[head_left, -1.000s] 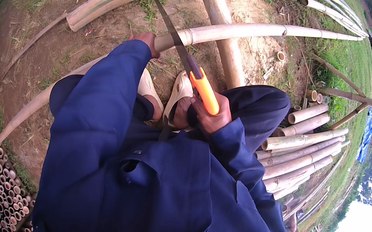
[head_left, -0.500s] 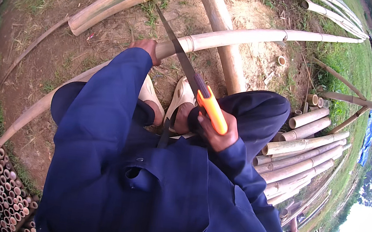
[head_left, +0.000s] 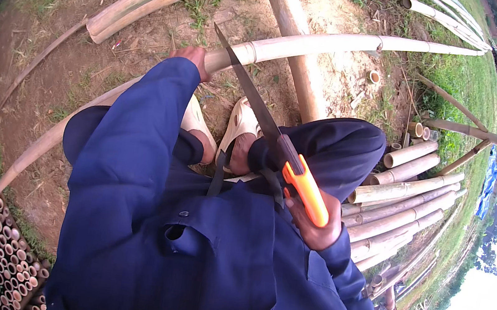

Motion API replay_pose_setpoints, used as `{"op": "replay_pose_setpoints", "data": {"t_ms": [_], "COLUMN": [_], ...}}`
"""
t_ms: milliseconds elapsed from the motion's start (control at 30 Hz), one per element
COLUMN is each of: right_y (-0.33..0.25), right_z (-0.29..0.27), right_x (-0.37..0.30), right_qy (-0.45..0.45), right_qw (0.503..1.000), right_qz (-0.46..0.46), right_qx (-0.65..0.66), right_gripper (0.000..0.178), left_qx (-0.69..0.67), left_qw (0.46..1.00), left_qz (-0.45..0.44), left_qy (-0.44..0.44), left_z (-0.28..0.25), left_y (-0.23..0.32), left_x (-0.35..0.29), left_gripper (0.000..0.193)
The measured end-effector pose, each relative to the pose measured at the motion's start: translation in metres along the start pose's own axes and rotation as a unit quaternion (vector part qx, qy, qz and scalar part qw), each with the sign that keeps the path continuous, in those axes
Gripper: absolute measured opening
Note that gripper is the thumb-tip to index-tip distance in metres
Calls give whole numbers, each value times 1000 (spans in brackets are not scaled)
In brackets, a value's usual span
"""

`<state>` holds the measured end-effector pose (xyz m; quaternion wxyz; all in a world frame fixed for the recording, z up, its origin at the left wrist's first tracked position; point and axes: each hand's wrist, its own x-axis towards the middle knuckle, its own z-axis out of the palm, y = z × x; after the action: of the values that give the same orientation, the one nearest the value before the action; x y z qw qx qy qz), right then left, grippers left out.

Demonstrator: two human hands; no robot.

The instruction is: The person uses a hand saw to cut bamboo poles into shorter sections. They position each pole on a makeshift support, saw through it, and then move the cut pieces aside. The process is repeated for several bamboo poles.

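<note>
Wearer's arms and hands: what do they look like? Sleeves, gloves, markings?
Left sleeve and right sleeve: long, loose, plain dark blue fabric, reaching about the wrists, no markings visible. Left hand and right hand: no gloves seen.

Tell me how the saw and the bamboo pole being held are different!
The saw is orange and dark; the bamboo pole is pale. The saw's blade is flat, while the pole is round. The saw is shorter than the pole. The right hand grips the saw; the left hand holds the pole. Both look narrow.
</note>
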<state>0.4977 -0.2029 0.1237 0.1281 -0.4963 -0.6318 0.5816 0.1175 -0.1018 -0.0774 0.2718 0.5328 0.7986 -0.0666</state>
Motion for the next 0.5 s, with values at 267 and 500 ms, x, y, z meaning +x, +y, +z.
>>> {"op": "replay_pose_setpoints", "data": {"t_ms": [267, 500], "right_y": [27, -2], "right_z": [57, -5], "right_x": [122, -7], "right_qy": [61, -3], "right_qw": [995, 1000], "right_qz": [-83, 0], "right_qx": [5, -19], "right_gripper": [20, 24], "left_qx": [-12, -5], "left_qw": [1000, 1000], "left_qz": [12, 3], "left_qy": [5, -2], "left_z": [-9, -5], "left_y": [18, 4], "left_x": [-3, -6], "left_gripper": [55, 59]}}
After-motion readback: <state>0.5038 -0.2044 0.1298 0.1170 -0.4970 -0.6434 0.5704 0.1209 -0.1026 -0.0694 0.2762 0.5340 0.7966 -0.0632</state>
